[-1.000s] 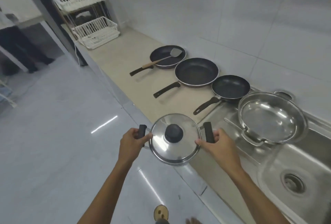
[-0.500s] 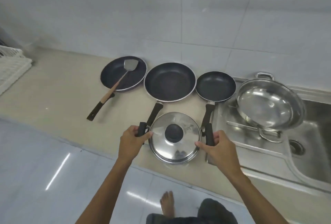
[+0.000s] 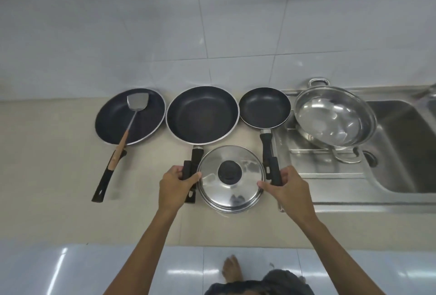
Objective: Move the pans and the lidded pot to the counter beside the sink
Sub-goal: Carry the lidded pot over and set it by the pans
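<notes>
Both hands grip the round, polished steel lidded pot [image 3: 230,179] by its black side handles: the left hand [image 3: 175,182] is wrapped around one, the right hand [image 3: 286,185] pinches the other. The pot sits over the beige counter [image 3: 47,176], just left of the steel sink [image 3: 401,148]. It looks rigid, fairly heavy and slick, so the matte handles seem the safest hold, with the loose lid kept level. From the sink's far left: a dark nonstick pan [image 3: 129,117] holding a wooden-handled steel spatula [image 3: 132,120], a larger dark pan [image 3: 203,115], a small dark pan [image 3: 264,110], then a shiny steel two-handled pan [image 3: 335,120] on the drainboard.
</notes>
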### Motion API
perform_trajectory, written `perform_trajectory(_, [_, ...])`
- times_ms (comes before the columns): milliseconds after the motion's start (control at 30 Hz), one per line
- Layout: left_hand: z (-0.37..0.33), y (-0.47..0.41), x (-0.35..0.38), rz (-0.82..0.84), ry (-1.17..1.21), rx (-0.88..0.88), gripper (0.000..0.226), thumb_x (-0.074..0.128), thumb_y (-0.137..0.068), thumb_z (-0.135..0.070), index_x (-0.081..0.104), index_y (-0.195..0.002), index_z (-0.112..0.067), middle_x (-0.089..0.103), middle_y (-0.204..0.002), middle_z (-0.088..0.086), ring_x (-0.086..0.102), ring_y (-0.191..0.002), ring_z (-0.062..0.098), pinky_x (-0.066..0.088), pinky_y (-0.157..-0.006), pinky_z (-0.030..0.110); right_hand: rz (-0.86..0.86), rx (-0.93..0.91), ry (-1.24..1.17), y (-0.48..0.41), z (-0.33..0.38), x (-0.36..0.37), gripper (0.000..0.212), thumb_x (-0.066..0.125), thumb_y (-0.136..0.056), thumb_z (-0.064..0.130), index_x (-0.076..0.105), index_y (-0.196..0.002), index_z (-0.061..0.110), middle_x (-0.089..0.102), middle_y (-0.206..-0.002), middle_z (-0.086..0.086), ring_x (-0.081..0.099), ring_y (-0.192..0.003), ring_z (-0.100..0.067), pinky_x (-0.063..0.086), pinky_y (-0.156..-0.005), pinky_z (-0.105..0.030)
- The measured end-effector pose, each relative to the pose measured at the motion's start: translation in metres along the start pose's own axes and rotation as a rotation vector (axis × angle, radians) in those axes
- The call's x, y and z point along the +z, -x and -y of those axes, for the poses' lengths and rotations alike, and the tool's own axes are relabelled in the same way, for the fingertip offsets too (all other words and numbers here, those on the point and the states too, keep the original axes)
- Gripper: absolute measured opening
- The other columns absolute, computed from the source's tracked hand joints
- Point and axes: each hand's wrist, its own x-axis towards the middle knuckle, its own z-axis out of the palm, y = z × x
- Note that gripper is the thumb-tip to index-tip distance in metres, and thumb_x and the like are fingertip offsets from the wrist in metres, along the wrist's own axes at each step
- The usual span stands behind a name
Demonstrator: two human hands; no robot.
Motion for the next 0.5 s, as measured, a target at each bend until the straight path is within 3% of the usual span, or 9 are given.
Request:
perform_trajectory(300, [0.0001,-0.0070,0.0073,0.043,0.004,-0.004,0.039,0.086,-0.078,-0.036,0.067,-0.103,-0.013,0.075,-0.091,-0.002,0.071,-0.078,0.006,0.050,-0.062,0.017,-0.011,0.029,-0.047,-0.0023,-0.0040,0.0007,0.046,0.093,-0.068,0.041,0.058,-0.090,0.020,0.070,-0.080,-0.002,0.068,-0.072,-0.021,0.059,-0.063,-0.042])
perform_trajectory(500, [-0.0010,-0.0036,0.0095,0.037,0.012,-0.005,0.039,0.085,-0.079,-0.040,0.066,-0.103,-0.016,0.075,-0.092,-0.004,0.070,-0.080,0.008,0.049,-0.062,0.017,0.018,0.012,-0.037,-0.0069,-0.0093,-0.0002,0.047,0.091,-0.070,0.044,0.057,-0.091,0.020,0.070,-0.079,-0.002,0.068,-0.071,-0.021,0.060,-0.064,-0.043])
